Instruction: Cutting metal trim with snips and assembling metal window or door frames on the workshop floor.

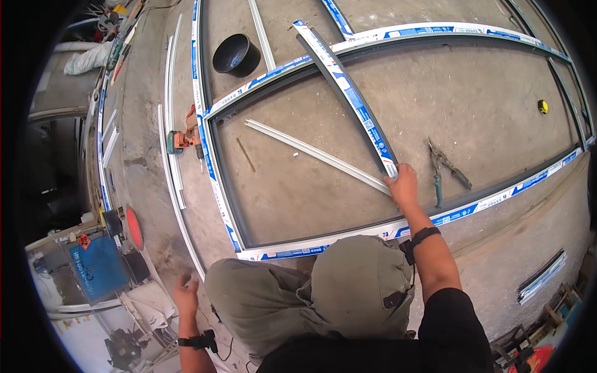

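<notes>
a concrete floor (460,93) is spreading under the work. the right hand (405,184) is gripping the near end of a blue-and-white bar (350,89); the left hand (186,293) is hanging apart, loosely curled, holding nothing visible. from the right hand, the nearer one, the bar's long axis is slanting away leftward, crossing over the frame's far rail (435,29). the near rail (485,204) is running just this side; snips (438,189) are lying just rightward, floor stretching beyond toward a tape measure (543,107).
</notes>
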The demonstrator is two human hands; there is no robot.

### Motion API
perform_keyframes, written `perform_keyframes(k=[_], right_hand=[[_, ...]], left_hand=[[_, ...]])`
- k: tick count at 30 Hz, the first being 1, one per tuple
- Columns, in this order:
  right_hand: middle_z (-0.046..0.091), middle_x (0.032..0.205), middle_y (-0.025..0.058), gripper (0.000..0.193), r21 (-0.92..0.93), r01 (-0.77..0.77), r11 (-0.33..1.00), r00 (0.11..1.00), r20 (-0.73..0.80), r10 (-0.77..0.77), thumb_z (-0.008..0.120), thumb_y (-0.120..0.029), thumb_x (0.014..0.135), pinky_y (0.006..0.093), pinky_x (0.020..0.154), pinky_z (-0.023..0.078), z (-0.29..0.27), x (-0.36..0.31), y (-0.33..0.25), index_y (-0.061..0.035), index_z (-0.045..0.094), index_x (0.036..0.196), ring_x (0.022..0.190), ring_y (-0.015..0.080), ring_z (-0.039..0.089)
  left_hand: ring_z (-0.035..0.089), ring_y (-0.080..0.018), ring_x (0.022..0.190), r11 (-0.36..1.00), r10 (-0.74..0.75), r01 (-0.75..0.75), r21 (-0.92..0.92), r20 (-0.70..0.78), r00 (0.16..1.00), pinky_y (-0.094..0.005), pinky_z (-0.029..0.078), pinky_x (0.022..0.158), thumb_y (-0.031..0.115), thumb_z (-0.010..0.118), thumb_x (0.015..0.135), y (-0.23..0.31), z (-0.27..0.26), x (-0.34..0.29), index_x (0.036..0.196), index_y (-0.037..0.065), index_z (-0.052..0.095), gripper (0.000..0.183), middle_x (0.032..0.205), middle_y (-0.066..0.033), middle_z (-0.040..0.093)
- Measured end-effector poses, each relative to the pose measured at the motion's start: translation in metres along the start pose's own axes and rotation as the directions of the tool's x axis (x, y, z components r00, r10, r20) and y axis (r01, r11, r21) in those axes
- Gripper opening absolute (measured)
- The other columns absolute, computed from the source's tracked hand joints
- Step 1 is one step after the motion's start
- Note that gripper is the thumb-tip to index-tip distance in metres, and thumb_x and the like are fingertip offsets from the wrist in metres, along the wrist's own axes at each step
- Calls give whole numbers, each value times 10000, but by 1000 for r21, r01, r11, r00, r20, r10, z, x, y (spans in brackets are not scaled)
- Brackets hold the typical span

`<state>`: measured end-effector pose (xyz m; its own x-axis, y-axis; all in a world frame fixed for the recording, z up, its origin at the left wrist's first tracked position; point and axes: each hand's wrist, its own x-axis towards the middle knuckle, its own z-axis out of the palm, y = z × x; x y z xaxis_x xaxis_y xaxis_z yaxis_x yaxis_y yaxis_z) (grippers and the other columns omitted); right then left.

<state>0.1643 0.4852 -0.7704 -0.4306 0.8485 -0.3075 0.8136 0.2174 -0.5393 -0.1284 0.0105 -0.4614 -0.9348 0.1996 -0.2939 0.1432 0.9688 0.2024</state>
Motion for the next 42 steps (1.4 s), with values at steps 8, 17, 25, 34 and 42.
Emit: perform_keyframes(k=[8, 17, 25, 34, 42], right_hand=[[551, 1071, 221, 466, 207, 205, 957, 949, -279, -143, 753, -229, 636, 384, 801, 464, -34, -14, -10, 9, 529, 968, 930, 318, 569], [584, 832, 76, 470, 902, -109, 418, 993, 120, 1, 773, -245, 665, 250, 610, 463, -110, -28, -57, -1, 539, 992, 703, 132, 562], [590, 770, 83, 408, 878, -155, 453, 985, 173, 2, 759, -267, 672, 248, 532, 455, -170, -56, -95, -6, 529, 886, 649, 111, 557], [536, 958, 131, 514, 674, 40, 738, 999, -11, -44, 768, -338, 632, 324, 678, 477, -200, -95, -118, -5, 540, 951, 790, 233, 570], [465, 1185, 119, 748, 938, 107, 329, 942, 10, -335, 700, -242, 740, 275, 781, 461, -204, -104, -105, -13, 343, 1356, 953, 157, 509]], left_hand=[[560, -219, 1053, 893, 375, -377, -247, -57, 925, -335, 447, 883, 93, 617, 746, 180, -53, -5, 1150, -31, 561, 427, 1169, -139, 580], [567, -198, 1022, 653, 720, -542, -529, 211, 661, -309, 482, 835, 120, 649, 769, 319, 22, -41, 1126, -4, 577, 385, 1183, -130, 572], [569, -218, 1015, 695, 645, -305, -652, 377, 664, -321, 456, 862, 251, 619, 831, 366, 70, -18, 1180, -60, 523, 477, 1142, -155, 573], [570, -282, 1012, 651, 491, 299, -698, 688, 535, -417, 463, 899, 325, 583, 868, 434, 172, 4, 1211, -62, 423, 541, 1114, -176, 547], [631, -260, 794, 403, 612, 486, -775, 623, 487, -405, 547, 744, 199, 555, 821, 450, 164, 4, 1011, -15, 489, 293, 883, -140, 602]])
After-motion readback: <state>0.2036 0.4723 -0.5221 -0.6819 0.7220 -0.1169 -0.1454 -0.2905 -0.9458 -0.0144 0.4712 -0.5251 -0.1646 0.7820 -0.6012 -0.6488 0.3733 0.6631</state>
